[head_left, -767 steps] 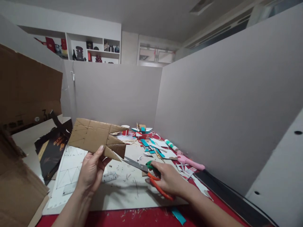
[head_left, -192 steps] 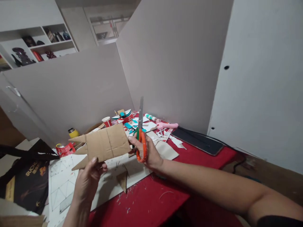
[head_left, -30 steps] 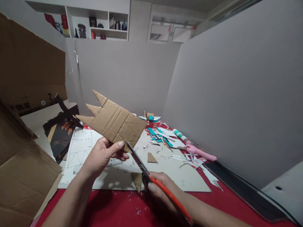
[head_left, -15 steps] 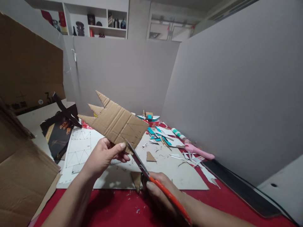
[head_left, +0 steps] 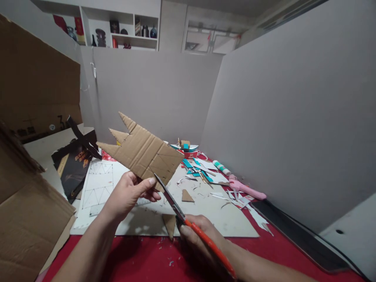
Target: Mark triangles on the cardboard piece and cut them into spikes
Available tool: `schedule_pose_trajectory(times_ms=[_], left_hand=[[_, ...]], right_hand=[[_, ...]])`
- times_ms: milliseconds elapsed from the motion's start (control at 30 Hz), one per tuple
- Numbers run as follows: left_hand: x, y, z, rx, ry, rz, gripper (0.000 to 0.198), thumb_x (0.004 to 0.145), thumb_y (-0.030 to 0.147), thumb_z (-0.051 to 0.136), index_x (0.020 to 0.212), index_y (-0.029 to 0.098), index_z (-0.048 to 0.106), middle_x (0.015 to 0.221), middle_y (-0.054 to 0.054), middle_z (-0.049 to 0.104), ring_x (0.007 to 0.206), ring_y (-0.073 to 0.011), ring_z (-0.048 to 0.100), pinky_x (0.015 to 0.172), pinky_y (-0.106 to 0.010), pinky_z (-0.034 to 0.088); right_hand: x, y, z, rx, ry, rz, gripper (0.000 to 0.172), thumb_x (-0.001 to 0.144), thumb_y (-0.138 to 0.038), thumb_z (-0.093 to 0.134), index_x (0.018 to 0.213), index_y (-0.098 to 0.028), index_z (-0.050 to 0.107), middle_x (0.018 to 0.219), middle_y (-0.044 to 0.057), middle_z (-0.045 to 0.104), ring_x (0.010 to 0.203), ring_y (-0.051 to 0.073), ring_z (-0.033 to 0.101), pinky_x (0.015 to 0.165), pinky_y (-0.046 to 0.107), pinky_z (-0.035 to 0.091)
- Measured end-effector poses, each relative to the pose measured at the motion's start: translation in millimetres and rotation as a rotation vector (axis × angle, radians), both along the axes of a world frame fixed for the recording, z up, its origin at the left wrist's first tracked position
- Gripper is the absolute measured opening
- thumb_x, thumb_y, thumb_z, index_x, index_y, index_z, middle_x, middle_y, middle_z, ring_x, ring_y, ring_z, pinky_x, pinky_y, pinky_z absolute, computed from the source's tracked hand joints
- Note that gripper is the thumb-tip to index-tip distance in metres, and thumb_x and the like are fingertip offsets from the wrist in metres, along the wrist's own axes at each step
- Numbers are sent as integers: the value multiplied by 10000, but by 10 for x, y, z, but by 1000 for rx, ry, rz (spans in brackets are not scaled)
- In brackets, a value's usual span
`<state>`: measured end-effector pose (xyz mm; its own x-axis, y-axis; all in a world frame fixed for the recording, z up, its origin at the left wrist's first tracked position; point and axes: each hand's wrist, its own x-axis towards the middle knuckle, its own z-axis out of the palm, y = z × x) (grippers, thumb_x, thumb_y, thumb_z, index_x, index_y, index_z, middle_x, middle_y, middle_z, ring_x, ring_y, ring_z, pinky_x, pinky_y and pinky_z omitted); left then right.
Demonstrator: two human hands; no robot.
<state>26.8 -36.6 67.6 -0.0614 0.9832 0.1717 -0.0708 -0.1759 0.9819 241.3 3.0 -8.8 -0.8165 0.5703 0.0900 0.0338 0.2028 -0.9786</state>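
Aloft, spiked cardboard above left hand, lower edge pinched

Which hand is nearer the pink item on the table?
Right. The right hand, gripping the scissors, is left of the pink item and nearer the camera; the left hand, holding the cardboard, is farther left.

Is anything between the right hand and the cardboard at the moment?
Only the scissors, held in the right hand; their blades reach across the near edge of the cardboard. The left hand grips that edge, its thumb close beside the blades. Nothing else visibly blocks the gap.
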Motion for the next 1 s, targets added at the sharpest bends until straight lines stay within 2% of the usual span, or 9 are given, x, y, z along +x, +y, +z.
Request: schedule_pose_trajectory(times_ms=[133, 200, 433, 600, 867, 1000], left_hand=[[-22, -6, 8, 48, -45, 90, 305, 775, 372, 724, 921, 104, 712, 795, -95, 763, 649, -195, 699, 604, -294, 573], [-35, -3, 13, 81, -61, 157, 321, 760, 367, 738, 945, 105, 714, 860, -100, 762, 699, -211, 701, 622, -312, 582], [-8, 21, -21, 83, -40, 151, 278, 753, 353, 744, 863, 99, 723, 772, -77, 745, 650, -191, 678, 604, -302, 573], [32, 35, -30, 79, -33, 131, 288, 742, 356, 750, 858, 93, 723, 760, -79, 741, 643, -196, 674, 613, -318, 576], [7, 31, -27, 80, -39, 131, 270, 742, 347, 746, 864, 108, 722, 727, -65, 725, 648, -196, 675, 606, -308, 571], [15, 43, -43, 80, -30, 135, 281, 731, 357, 750, 853, 107, 713, 712, -60, 717, 623, -191, 667, 605, -313, 569]], right_hand=[[7, 22, -57, 10, 5, -4, 506, 870, -657, 467, 728, -171, 451, 612, -39, 362, 527, 84, 277, 466, 232, 245], [12, 33, -36, 64, -10, 6, 518, 873, -664, 451, 716, -170, 450, 619, -32, 372, 534, 88, 286, 472, 229, 264], [14, 69, 52, 331, -26, 13, 553, 923, -648, 326, 770, -154, 520, 673, 1, 438, 603, 124, 354, 586, 252, 385], [11, 84, 1, 321, -19, -7, 483, 945, -585, 347, 757, -163, 486, 689, -1, 418, 618, 125, 351, 594, 253, 376], [25, 74, -47, 168, -4, -5, 456, 942, -577, 403, 727, -176, 437, 646, -35, 333, 565, 95, 274, 489, 221, 274], [28, 117, -23, 249, 17, 20, 475, 942, -595, 382, 746, -170, 461, 666, -22, 388, 582, 103, 312, 527, 226, 321]])
